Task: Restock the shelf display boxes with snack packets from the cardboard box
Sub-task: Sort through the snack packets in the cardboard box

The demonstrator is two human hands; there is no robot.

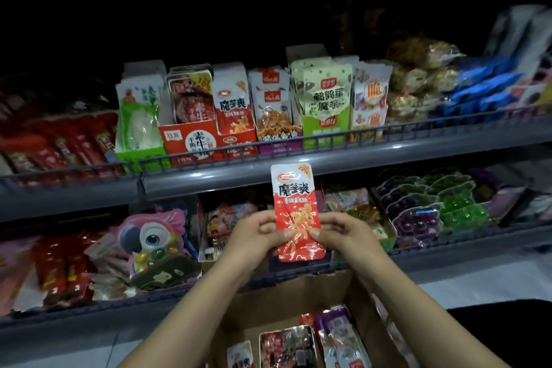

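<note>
closest to me: the cardboard box (286, 302) is sitting open below my forearms, low in view, with more packets (301, 346) lying loose in its bottom, red and purple ones among them.

above the box, i am holding one red-and-white snack packet (297, 212) upright in front of the shelves. my left hand (257, 236) is pinching its left edge, thumb on the printed face, other fingers curled behind. my right hand (337, 233) is pinching the right edge the same way, thumb tip lying on the red lower half. the packet's top is overlapping the grey front edge of the upper shelf (328, 158).

behind my hands, the lower shelf (448, 248) is carrying mixed goods: a pink parrot-shaped pack (152, 236) to the left, dark red packets (59, 266) beyond it, purple and green jelly cups (433, 203) to the right. blurry here, so i cannot tell what is lying straight behind the packet.

farther up, the upper shelf is holding a row of display boxes. a red display box (236, 142) with matching red-and-white packets (233, 104) standing in it is sitting left of centre, between a red box of dark meat-style packets (191, 140) and a purple box (277, 146). a green box (325, 128) is standing to the right of those.
</note>
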